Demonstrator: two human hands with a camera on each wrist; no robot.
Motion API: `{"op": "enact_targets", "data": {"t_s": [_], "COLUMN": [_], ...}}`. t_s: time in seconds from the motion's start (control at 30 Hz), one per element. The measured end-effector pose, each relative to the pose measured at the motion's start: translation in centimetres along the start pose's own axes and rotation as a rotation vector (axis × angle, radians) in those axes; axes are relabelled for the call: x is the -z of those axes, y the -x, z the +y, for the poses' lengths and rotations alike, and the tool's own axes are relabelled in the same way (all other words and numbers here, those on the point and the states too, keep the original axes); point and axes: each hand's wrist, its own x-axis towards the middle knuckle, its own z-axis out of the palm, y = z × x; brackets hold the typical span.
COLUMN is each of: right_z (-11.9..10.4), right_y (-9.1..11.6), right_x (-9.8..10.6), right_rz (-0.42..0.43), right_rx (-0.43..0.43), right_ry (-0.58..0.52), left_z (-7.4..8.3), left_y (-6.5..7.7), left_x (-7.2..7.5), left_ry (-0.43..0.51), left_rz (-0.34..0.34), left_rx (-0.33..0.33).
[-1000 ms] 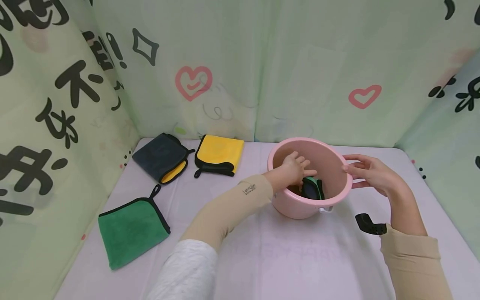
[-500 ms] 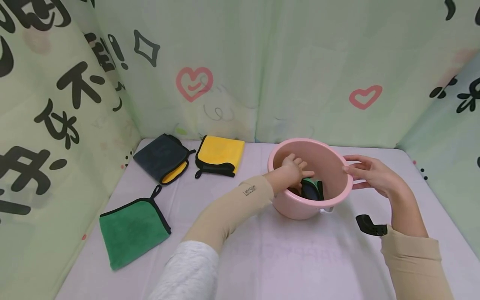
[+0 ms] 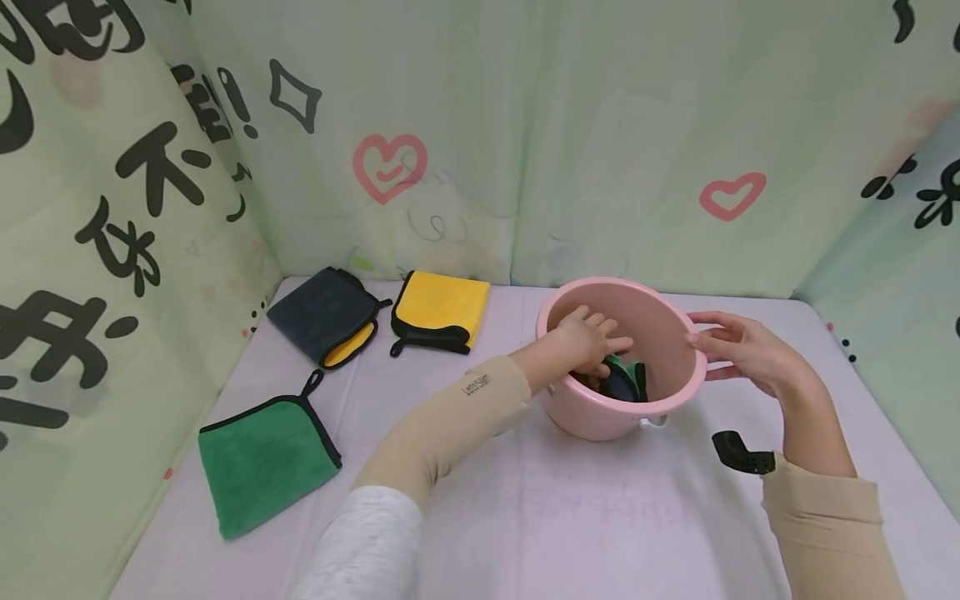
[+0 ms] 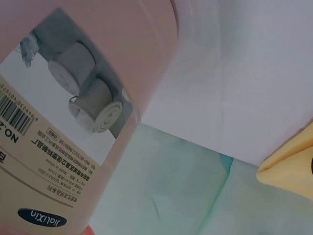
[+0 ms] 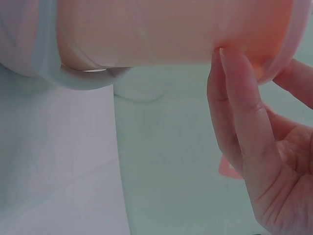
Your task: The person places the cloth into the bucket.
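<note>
Where the head view looks down, the left hand (image 3: pixel 588 337) reaches into the round pink plastic basin (image 3: pixel 660 308), fingers spread loose on a plush green cloth (image 3: pixel 626 377) at its bottom. The right hand (image 3: pixel 738 350) braces the rim with straight fingers. Left wrist view: a glossy paper label (image 4: pixel 49 122) on the basin's smooth wall. Right wrist view: fingertips (image 5: pixel 230 63) press the basin's curved side.

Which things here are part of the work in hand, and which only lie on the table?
In the work:
- pink bucket
- green cloth inside it
- left hand, reaching into the bucket onto that cloth
- right hand, fingers on the bucket's rim

Lying about:
- green towel
- yellow towel
- grey towel
- black clip
</note>
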Motion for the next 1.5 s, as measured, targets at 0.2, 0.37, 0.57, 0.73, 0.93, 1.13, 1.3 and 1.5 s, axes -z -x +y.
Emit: {"op": "enact_targets", "data": {"t_s": [0.2,0.37,0.57,0.73,0.93,1.13,1.3,1.5], "right_z": [0.0,0.1,0.1,0.2,0.3,0.2,0.2,0.3], "right_y": [0.0,0.0,0.0,0.1,0.1,0.1,0.1,0.1], "right_x": [0.0,0.0,0.0,0.0,0.1,0.1,0.0,0.0], "right_rz": [0.000,-0.002,-0.001,-0.001,-0.002,-0.003,0.001,0.002], "right_rx": [0.003,0.004,0.006,0.006,0.006,0.006,0.002,-0.006], "right_ry": [0.002,0.001,-0.007,-0.011,-0.014,-0.018,-0.009,-0.016], "left_z": [-0.6,-1.4,-2.8,-3.9,-5.0,-5.6,-6.4,-7.3], "left_y": [0.9,2.3,5.2,7.9,11.0,13.5,15.6,19.0], "left_x": [-0.2,-0.3,-0.7,-1.7,-4.2,-7.5,-10.8,-14.4], "left_ry": [0.040,0.071,0.146,0.206,0.228,0.254,0.314,0.423], "left_rz": [0.089,0.228,0.448,0.545,0.594,0.569,0.605,0.574], "left_rx": [-0.029,-0.048,-0.049,-0.006,0.109,0.198,0.274,0.401]}}
